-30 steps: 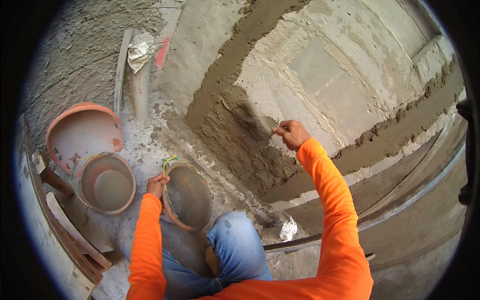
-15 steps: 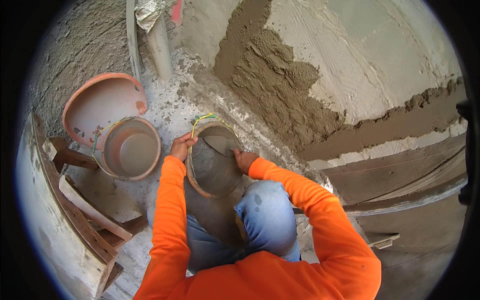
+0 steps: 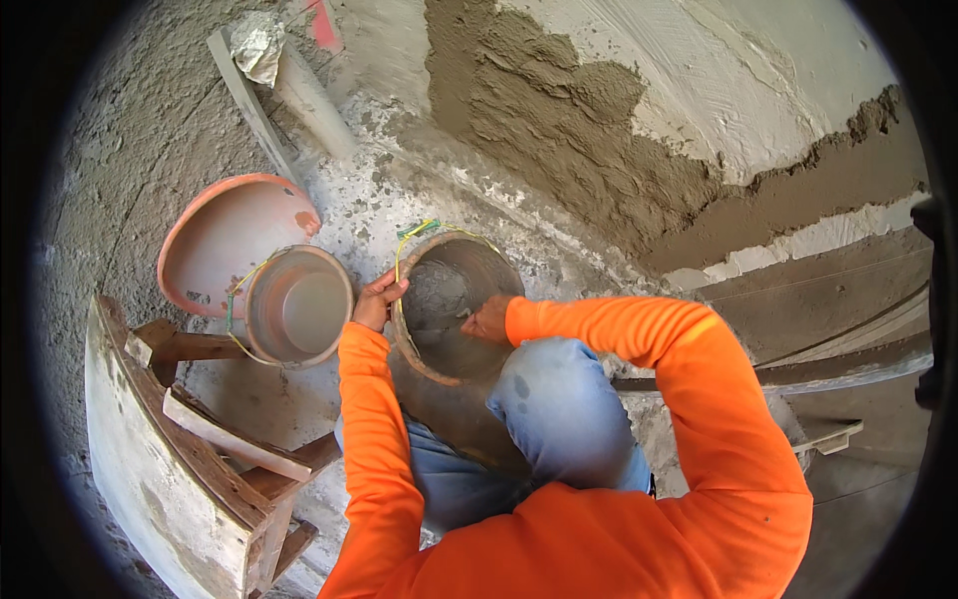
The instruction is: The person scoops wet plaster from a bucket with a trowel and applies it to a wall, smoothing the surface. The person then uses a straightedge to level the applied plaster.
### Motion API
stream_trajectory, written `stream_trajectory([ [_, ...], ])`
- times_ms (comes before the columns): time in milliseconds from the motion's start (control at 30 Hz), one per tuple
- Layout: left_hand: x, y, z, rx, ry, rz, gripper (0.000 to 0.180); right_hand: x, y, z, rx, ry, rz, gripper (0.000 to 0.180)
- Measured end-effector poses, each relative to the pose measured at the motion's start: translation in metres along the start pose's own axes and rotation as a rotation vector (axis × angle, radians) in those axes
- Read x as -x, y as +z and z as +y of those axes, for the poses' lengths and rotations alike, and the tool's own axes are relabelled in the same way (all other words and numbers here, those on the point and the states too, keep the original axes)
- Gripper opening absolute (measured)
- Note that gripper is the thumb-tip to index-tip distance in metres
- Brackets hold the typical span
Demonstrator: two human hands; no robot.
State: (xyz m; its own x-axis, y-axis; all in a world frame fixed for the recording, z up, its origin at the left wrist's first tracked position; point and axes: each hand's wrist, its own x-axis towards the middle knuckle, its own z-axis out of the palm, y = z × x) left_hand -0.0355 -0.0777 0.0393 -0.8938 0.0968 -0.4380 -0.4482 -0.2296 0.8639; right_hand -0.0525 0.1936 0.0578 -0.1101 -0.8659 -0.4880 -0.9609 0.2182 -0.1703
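2 arms bent: left hand (image 3: 377,299) grips bucket (image 3: 451,304) rim; right hand (image 3: 489,321) inside, grip unclear.

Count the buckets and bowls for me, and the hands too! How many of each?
Buckets: 2, the mortar bucket between the knees and the second bucket beside it
Orange basin: 1
Hands: 2, the left hand on the mortar bucket's rim and the right hand reaching inside it
Total: 5

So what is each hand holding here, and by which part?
The left hand grips the mortar bucket by its rim. The right hand reaches inside the bucket; whether it holds anything cannot be told.
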Motion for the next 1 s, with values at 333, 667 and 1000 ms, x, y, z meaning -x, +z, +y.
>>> stream_trajectory([
  [333,0.008,0.002,0.029,-0.055,0.115,0.047,0.039,-0.026,-0.056,-0.015,-0.476,0.708,0.422,0.033],
  [667,0.011,-0.014,0.027,0.105,0.183,0.068,0.039,-0.058,-0.066,-0.035,0.129,0.213,-0.16,0.048],
  [1000,0.008,-0.004,0.028,0.007,0.205,0.109,0.041,-0.045,-0.005,0.02,-0.365,0.327,0.159,0.053],
])
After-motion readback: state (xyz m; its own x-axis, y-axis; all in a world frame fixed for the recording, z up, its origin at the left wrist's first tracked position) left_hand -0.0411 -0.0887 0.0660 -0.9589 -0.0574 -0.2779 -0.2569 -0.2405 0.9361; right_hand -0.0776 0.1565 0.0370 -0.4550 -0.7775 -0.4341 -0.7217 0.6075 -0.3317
